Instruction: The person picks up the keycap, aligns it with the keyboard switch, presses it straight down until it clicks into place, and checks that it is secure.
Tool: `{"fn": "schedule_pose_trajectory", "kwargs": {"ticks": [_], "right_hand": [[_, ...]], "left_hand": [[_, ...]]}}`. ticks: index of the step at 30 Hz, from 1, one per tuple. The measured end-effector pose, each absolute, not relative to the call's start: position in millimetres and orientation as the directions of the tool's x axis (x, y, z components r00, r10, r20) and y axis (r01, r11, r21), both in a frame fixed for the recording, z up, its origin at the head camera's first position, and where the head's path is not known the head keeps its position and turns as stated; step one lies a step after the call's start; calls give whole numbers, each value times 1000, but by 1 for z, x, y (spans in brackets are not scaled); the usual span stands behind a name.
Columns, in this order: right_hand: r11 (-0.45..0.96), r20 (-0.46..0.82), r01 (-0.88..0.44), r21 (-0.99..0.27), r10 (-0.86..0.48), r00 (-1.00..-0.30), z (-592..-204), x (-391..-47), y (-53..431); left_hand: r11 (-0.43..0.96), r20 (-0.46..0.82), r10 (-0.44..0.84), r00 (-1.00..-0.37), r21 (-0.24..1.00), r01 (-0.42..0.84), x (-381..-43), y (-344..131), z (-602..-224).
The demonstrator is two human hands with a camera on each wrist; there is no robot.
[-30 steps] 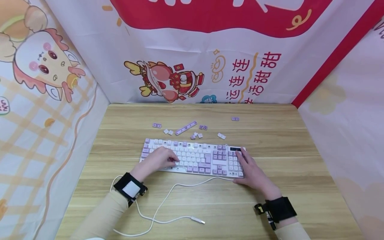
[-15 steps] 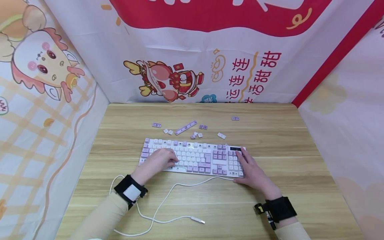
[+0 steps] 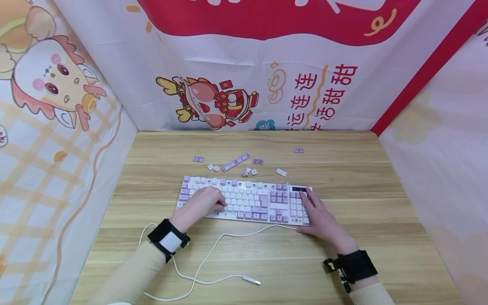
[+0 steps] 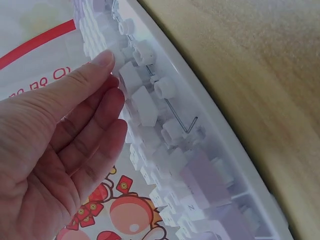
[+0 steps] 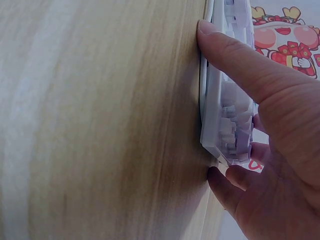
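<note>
A white and lilac keyboard (image 3: pixel 244 199) lies flat, with some keycaps off and bare key stems showing. My left hand (image 3: pixel 203 202) is bent over its front left part. In the left wrist view the thumb and fingertips pinch a white keycap (image 4: pixel 119 56) in a lower letter row, largely hidden by the fingers. The spacebar's place (image 3: pixel 227 215) is uncovered, its bent stabilizer wire (image 4: pixel 175 112) exposed. My right hand (image 3: pixel 318 218) grips the keyboard's right end, thumb (image 5: pixel 217 37) along the front edge, the other fingers spread over the number keys and round the side.
Behind the keyboard lie a long lilac spacebar (image 3: pixel 236 162), lilac keycaps (image 3: pixel 258 161), white keycaps (image 3: pixel 213 167) and a longer white keycap (image 3: pixel 281 172). A white cable (image 3: pixel 213 250) loops in front, ending in a USB plug (image 3: pixel 251 279). Printed cloth walls (image 3: pixel 324 89) enclose the table.
My left hand shifts slightly and its wrist moves a little to the right, the fingertips staying at the same row. My right hand keeps its place on the keyboard.
</note>
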State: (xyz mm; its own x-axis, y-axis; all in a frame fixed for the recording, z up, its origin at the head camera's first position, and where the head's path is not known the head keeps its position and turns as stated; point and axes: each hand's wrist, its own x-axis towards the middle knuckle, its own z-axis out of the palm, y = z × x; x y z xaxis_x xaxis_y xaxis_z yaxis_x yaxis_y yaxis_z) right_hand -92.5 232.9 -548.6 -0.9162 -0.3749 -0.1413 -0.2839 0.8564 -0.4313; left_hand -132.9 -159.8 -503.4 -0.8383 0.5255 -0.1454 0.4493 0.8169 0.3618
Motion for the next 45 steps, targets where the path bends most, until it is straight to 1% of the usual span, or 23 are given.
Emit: {"fn": "schedule_pose_trajectory", "kwargs": {"ticks": [5, 9, 18, 32, 41, 45], "right_hand": [[854, -139, -280, -439, -372, -918, -547, -91, 232], [851, -127, -288, -439, -376, -918, -548, -92, 232], [851, -121, -295, -434, -379, -917, -550, -93, 233], [848, -120, -292, -443, -379, -918, -550, -93, 233], [844, -115, -300, -445, -386, -915, -549, -93, 232], [842, -115, -298, -449, -386, -915, -549, -93, 232]], "left_hand": [[796, -113, 565, -817, 332, 505, -134, -157, -502], [797, -118, 575, -810, 305, 521, -134, -155, -500], [814, -181, 544, -820, 354, 461, -136, -154, -499], [798, -176, 565, -806, 364, 480, -136, -153, -500], [818, -227, 530, -817, 393, 421, -139, -151, -498], [811, -220, 541, -812, 394, 433, -140, -151, -498]]}}
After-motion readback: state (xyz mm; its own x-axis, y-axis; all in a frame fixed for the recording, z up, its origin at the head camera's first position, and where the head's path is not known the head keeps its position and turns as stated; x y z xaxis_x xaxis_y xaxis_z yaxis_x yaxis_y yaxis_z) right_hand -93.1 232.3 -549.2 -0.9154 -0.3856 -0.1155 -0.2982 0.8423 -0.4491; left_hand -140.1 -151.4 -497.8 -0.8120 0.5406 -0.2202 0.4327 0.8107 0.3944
